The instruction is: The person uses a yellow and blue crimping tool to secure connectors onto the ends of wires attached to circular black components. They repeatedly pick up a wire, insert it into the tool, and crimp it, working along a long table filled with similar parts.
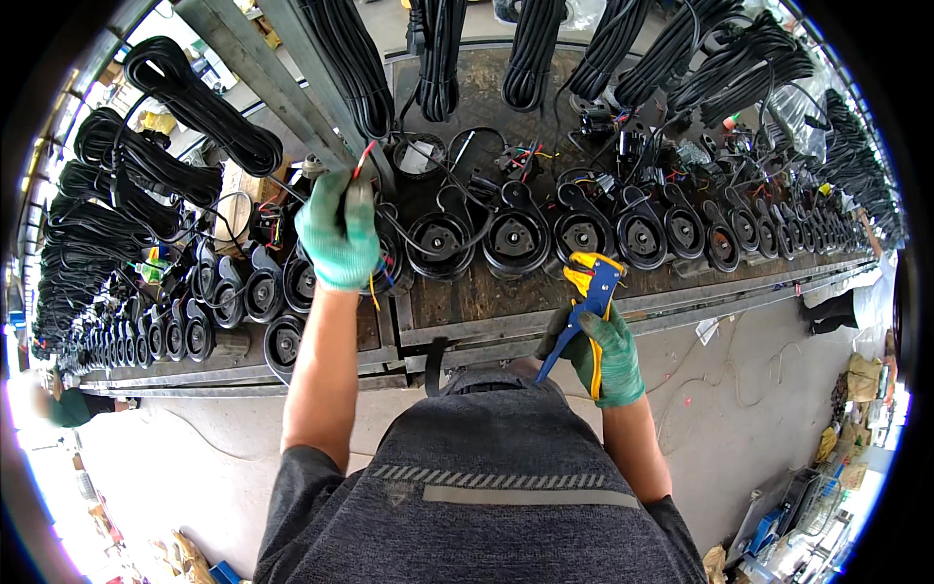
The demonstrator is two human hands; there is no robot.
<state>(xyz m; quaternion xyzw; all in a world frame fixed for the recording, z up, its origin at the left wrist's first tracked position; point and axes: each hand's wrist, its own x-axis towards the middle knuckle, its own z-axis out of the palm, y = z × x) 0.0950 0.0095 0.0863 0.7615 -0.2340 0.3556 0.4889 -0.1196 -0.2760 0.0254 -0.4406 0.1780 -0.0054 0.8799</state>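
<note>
My left hand (338, 232), in a green and grey work glove, is raised over the bench with its fingers closed. Between the fingertips it pinches a thin wire (365, 156) with a red end, just below a hanging bundle of black cable (352, 73). In front of my body, the gloved right hand (613, 358) grips a blue and yellow wire stripper (592, 292), whose jaws point up and away from me. Close beyond the stripper's head stands a black round part (582, 237) with a metal-coloured centre, one of a long row.
Black cable coils (533, 58) hang along the far side, left and right. A steel post (277, 92) rises beside my left hand. Loose coloured wires (525, 161) and small parts lie on the dark bench top (467, 305). Another person (871, 297) is at the far right.
</note>
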